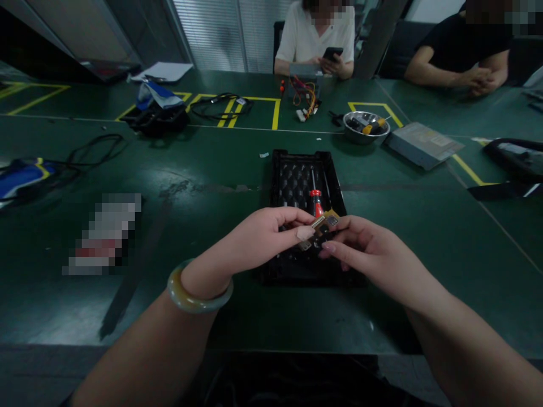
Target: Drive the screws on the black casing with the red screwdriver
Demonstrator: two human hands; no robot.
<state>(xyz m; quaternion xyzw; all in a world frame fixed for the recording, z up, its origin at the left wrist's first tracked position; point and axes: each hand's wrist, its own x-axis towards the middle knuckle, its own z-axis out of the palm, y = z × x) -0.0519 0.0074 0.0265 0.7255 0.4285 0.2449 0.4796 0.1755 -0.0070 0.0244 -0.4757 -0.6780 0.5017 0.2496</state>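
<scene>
A small circuit board (324, 227) with dark parts and a light-coloured row along one edge is held up between my hands. My left hand (271, 234) pinches its left end between thumb and fingers. At the board's right side, the fingers of my right hand (369, 243) are curled, with the thumb and fingertips on or right by its lower edge. Below both hands lies a black plastic tray (305, 271) with a textured floor. Inside it rests a screwdriver (316, 198) with a red and black handle, partly hidden by the board.
A metal bowl (366, 131) of tools and a flat metal box (424, 144) stand at the right back. A power supply (303, 82) with coloured wires sits farther off. Blue-and-black items (155, 107) and cables (220, 106) lie left. Two people (316, 42) sit opposite.
</scene>
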